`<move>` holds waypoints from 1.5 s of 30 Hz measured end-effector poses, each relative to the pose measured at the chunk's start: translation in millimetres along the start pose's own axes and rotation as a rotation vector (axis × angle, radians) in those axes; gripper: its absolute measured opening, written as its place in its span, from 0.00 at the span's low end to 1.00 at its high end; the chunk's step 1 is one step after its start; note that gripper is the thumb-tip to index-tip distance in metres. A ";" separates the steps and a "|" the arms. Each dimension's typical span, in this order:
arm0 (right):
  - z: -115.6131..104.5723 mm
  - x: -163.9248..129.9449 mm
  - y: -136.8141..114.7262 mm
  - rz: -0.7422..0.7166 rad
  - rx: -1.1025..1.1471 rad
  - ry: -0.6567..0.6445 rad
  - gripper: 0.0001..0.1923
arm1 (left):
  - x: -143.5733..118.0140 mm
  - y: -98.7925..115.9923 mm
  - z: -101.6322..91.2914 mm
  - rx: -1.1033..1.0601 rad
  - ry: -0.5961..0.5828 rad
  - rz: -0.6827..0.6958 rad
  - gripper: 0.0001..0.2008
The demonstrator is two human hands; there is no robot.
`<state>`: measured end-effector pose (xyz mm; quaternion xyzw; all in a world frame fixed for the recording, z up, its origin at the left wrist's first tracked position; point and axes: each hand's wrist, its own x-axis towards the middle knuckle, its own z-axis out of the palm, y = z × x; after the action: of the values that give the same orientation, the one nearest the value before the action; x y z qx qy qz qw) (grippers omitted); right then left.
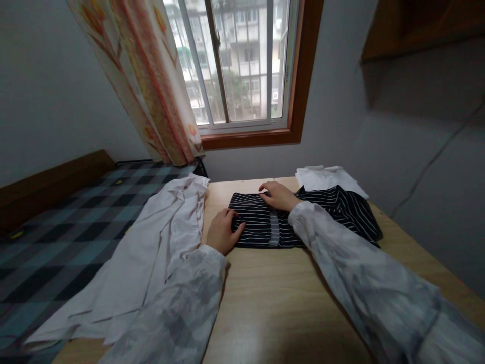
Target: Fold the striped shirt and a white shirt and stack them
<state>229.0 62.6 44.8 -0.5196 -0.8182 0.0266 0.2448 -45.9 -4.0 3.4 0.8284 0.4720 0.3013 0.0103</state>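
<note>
A black shirt with thin white stripes (pixel 252 230) lies across the wooden table, its left part folded flat and its right part loosely bunched. A grey band (pixel 274 230) runs over its middle. At the shirt's left edge rests my left hand (pixel 223 232), thumb spread from the fingers, which touch the cloth. My right hand (pixel 279 196) lies over the far edge of the folded part, fingers bent slightly downward and thumb apart. Its fingertips are partly hidden, but no cloth shows pinched in them.
White garments (pixel 151 253) spread over the table's left side and onto a checked bed (pixel 76 217). Folded white cloth (pixel 329 177) lies at the table's (pixel 261 303) back right corner. A curtain (pixel 151 86) hangs by the window; a wooden shelf (pixel 394 35) juts out upper right.
</note>
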 end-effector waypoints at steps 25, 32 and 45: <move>41.5 39.9 29.0 0.179 -0.104 -0.065 0.12 | -4.1 1.9 2.6 0.083 0.090 -0.225 0.16; 34.8 39.4 36.3 0.233 -0.094 0.171 0.17 | -3.1 -4.9 2.9 0.071 0.006 -0.367 0.19; 34.8 -53.9 27.0 0.002 -0.135 -0.108 0.35 | -0.2 -4.4 -0.5 0.201 -0.090 -0.385 0.15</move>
<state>255.0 35.8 -13.9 -0.5335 -0.8296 -0.0007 0.1648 -49.7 -1.9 2.3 0.7324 0.6483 0.2079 0.0061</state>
